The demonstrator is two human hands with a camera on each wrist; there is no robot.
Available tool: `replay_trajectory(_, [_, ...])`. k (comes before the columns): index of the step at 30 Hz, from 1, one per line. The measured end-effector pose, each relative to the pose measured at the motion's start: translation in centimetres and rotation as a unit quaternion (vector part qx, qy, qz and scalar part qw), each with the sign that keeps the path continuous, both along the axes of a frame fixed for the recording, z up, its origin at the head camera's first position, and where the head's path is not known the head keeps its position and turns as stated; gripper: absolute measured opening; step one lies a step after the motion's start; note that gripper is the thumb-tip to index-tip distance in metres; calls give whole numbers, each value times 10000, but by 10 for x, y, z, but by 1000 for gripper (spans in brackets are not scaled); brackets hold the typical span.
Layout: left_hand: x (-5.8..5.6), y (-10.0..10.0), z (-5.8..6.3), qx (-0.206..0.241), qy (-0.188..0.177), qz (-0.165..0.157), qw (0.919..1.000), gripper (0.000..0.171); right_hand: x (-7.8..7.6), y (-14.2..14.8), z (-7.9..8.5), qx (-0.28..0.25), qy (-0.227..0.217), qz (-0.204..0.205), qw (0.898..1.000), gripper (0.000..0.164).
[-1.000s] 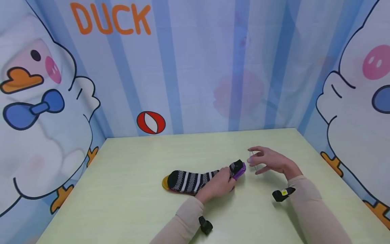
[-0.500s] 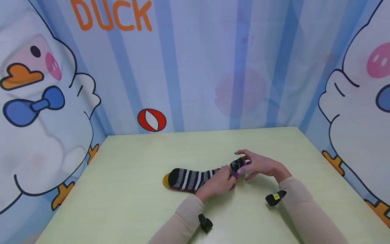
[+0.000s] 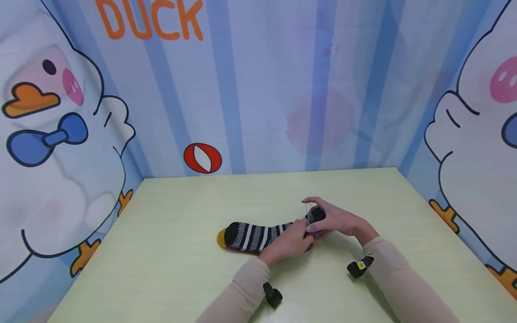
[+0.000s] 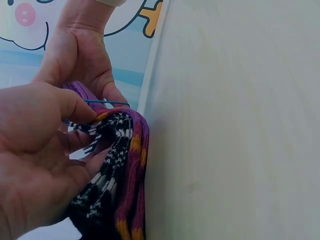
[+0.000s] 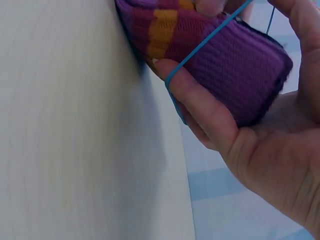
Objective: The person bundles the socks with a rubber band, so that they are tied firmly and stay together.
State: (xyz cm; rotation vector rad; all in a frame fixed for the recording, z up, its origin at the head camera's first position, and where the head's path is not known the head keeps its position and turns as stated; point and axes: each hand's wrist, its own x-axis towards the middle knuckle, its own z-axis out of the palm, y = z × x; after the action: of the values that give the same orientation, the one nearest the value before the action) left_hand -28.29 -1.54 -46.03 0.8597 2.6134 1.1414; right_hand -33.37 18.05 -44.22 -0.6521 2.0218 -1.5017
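A stack of socks lies on the table: a black-and-white striped sock [image 3: 252,237] on top, with a purple, maroon and orange sock [image 5: 240,65] beneath. My left hand [image 3: 287,241] grips the stack near the cuffs, its thumb and fingers bent around the folded fabric in the left wrist view. A thin blue rubber band [image 5: 207,44] is stretched across the spread fingers and thumb of my right hand [image 3: 341,220]. That hand surrounds the cuff end, and the band crosses the purple cuff in the right wrist view. Part of the cuffs is hidden behind the hands.
The pale yellow table [image 3: 161,269] meets a blue striped curtain [image 3: 266,89] at its back edge. Printed duck panels stand at the left and right. A small black camera [image 3: 273,296] is strapped to the left wrist, another [image 3: 359,268] to the right.
My right hand has moved left with the stretched rubber band, from beside the cuff end to around it. My left hand keeps its hold on the socks, almost unmoved.
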Motion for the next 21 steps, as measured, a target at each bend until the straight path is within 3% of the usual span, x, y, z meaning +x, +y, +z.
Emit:
replay_trajectory(8, [-2, -6, 0, 565, -345, -370, 9971, 6, 1, -5, -5, -68, 19, -7, 10000, 90])
replay_trajectory(12, [-3, -6, -2, 611, -380, -411, 9966, 7, 2, -5, -6, -27, -1, 46, 10000, 91])
replay_trajectory(17, [-1, -7, 0, 643, -658, -123, 9957, 6, 0, -4, -6, -23, 8, 28, 10000, 92])
replay_trajectory(21, [1, -7, 1, 903, -1021, 344, 9901, 25, 0, -3, -6, 4, 73, 33, 10000, 92])
